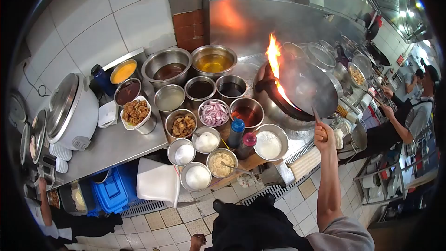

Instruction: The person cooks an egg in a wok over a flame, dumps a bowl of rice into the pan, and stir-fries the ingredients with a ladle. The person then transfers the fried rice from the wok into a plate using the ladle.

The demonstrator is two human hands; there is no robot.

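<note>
My right hand (324, 135) is closed around the handle of a dark, smoking wok (309, 88), which is tilted over the stove at the right. An orange flame (274, 58) rises along the wok's left edge. Low in the view, beside my dark apron, is my left hand (198, 240). Its fingers look curled, but it is too small and dim to tell whether it holds anything. Between the wok and the left counter stand metal bowls, among them sliced red onion (213, 113), a red liquid (247, 114) and white powder (197, 176).
Two squeeze bottles (236, 132) stand among the bowls. A rice cooker (74, 111) is on the left counter, above a blue bin (113, 190). Co-workers (409, 116) stand at the right, and another person (44, 214) is at the lower left.
</note>
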